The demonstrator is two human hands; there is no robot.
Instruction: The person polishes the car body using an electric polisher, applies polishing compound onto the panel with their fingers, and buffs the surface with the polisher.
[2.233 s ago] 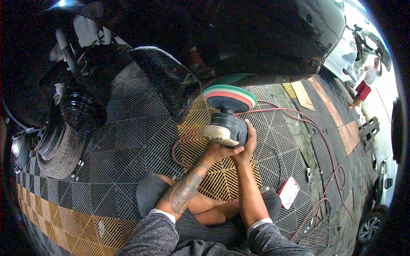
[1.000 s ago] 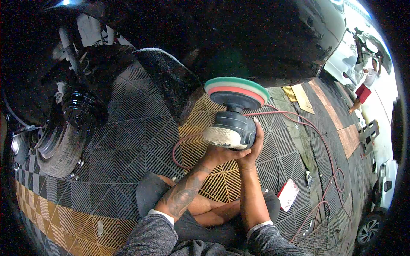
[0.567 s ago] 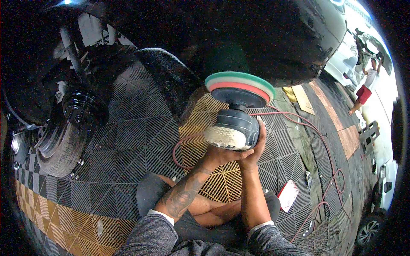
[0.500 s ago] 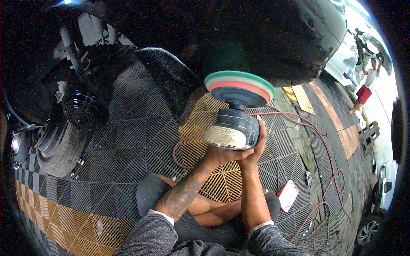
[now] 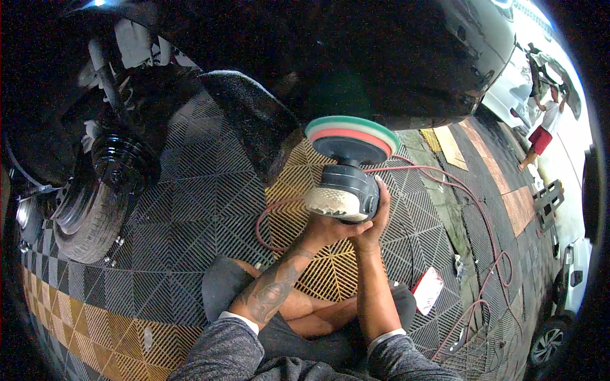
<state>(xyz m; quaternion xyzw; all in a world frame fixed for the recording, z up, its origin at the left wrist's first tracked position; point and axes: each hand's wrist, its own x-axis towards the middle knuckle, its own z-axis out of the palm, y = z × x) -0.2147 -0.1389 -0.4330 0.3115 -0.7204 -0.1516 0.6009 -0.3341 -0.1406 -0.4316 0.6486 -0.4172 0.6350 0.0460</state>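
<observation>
A polisher [image 5: 346,190] with a dark body and a worn whitish grip is held between both hands, its round pad [image 5: 353,132] tilted up. The pad has green, white and red layers on a black backing plate. My left hand [image 5: 327,231] is wrapped round the underside of the body, fingers mostly hidden. From the right, my right hand [image 5: 379,219] grips the same body with its fingers up the side. Just above the pad is the glossy black car body [image 5: 394,70]; whether they touch, I cannot tell.
A red hose [image 5: 467,190] runs over the grid floor mat [image 5: 210,209]. At the left stands a wheel [image 5: 89,222] near exposed suspension parts. A red-and-white packet [image 5: 428,291] lies right of my knee. At the far right, a person [image 5: 545,124] stands by a white car.
The polisher has shifted slightly left, and its pad sits a little lower, farther from the black car body. Both hands moved with it, keeping their grip.
</observation>
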